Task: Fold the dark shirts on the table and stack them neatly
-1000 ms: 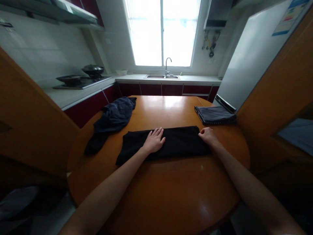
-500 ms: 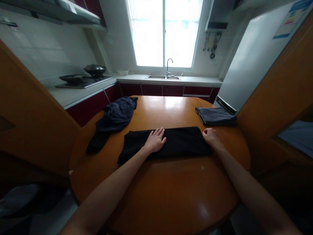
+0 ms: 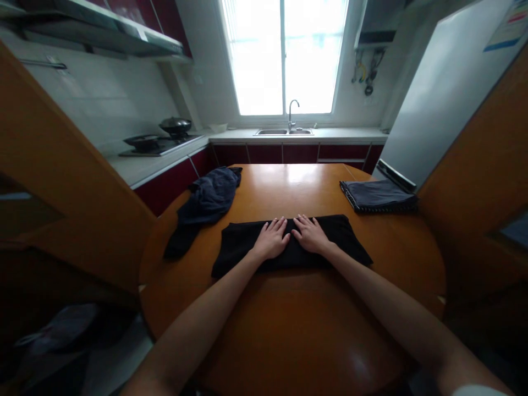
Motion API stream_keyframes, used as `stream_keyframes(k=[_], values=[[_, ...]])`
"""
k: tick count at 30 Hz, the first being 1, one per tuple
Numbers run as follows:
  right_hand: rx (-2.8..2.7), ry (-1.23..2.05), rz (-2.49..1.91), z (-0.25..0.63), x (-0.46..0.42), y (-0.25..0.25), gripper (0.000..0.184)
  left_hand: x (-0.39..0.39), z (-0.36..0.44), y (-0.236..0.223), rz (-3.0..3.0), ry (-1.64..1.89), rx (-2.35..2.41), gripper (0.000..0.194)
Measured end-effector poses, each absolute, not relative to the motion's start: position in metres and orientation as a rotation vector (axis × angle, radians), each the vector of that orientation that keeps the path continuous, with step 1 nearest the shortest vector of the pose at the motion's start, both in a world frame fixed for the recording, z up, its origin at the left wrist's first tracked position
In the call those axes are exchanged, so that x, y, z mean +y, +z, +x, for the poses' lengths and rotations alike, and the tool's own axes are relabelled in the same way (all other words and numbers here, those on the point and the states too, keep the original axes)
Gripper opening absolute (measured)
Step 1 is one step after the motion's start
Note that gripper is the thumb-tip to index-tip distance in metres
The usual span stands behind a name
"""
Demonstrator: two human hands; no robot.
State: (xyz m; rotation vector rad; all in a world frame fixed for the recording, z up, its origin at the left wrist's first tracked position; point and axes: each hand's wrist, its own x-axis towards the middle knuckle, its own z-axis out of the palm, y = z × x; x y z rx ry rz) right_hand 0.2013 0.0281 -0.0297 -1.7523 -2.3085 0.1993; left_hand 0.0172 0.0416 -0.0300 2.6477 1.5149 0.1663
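A black cloth lies folded into a long strip across the middle of the round wooden table. My left hand rests flat on the middle of the strip, fingers spread. Right beside it, my right hand also lies flat on the cloth with fingers stretched out. Both hands hold nothing.
A crumpled dark blue garment lies at the table's left rim. A folded grey cloth sits at the right rim by a white fridge. Behind are a counter with sink, a stove with pans and wooden door frames on both sides.
My right hand has slid from the cloth's right end to its middle, beside the left hand, and now lies flat. The view has shifted slightly left.
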Motion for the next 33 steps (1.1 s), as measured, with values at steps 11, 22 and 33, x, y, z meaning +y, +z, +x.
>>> stream_keyframes(k=[11, 22, 33], values=[[-2.329, 0.172, -1.883, 0.221, 0.031, -0.034, 0.063, 0.073, -0.058, -0.009, 2.375, 0.169, 1.633, 0.057], [-2.33, 0.137, -1.855, 0.223, 0.033, -0.04, 0.062, 0.093, -0.154, 0.014, 2.126, 0.321, 1.75, 0.03], [-2.322, 0.112, -1.865, 0.224, 0.035, -0.044, 0.061, 0.08, -0.125, 0.017, 2.177, 0.319, 2.059, 0.025]])
